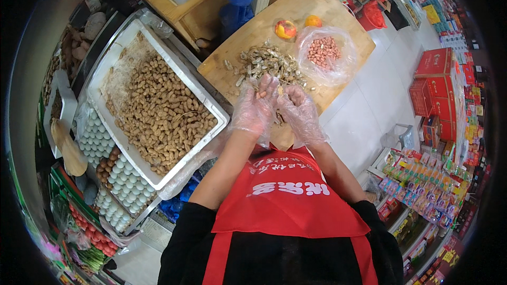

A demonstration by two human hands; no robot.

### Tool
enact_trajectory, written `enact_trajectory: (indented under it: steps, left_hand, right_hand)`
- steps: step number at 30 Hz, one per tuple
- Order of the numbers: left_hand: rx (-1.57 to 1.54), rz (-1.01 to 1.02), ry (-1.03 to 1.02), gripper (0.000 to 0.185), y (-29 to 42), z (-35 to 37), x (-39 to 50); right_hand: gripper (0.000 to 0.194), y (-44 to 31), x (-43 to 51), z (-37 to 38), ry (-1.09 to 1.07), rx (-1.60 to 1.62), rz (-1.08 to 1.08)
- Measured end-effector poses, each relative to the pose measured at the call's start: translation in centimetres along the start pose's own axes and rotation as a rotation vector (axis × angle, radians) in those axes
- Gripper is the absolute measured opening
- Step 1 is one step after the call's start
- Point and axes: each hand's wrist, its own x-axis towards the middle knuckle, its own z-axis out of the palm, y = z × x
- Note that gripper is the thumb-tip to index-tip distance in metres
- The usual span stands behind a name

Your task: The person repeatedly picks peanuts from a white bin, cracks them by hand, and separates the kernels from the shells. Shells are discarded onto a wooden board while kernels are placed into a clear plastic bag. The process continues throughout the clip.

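Both hands wear clear plastic gloves and meet over the near side of a wooden table (233, 27). My left hand (256, 105) is palm up, its fingers curled around shelled peanut kernels (261, 94). Close beside it, my right hand (297, 109) pinches a piece of peanut shell (281, 90) between thumb and finger. Just beyond the hands spreads a pile of empty peanut shells (269, 60). A clear plastic bag (345, 53) stands open at the right of the pile, with pink-skinned peanut kernels (324, 51) inside. Unshelled peanuts (166, 107) fill much of a white foam box (190, 82) at the left.
A nectarine (285, 29) and another round fruit (313, 21) lie at the table's far side. Trays of pale eggs (130, 184) and a butternut squash (68, 148) are left of and below the foam box. Red cartons (435, 87) and packed shelves are at the right.
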Motion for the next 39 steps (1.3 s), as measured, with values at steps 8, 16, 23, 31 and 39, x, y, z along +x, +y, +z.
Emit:
enact_trajectory:
  steps: [8,16,23,31,39]
  left_hand:
    - [-0.052,-0.041,0.064,0.031,-0.5,-0.6,2.0]
    - [0.564,0.173,-0.287,0.03,-2.8,0.7,0.6]
    - [0.579,0.281,-0.113,0.019,-2.5,2.5,-0.5]
    - [1.145,0.451,-0.004,0.046,-3.7,1.6,2.3]
    - [1.418,0.801,-0.068,0.015,2.1,-0.5,-2.0]
  right_hand:
    - [0.014,1.9,0.4,-2.4,0.153,0.04,-0.029]
    - [0.015,1.7,2.0,-1.7,0.172,0.787,0.335]
    - [0.016,5.4,4.5,-4.1,0.104,1.051,0.418]
    - [0.061,-0.7,7.5,-12.5,0.019,1.106,0.148]
    - [0.031,2.1,4.7,-5.6,0.013,0.713,0.224]
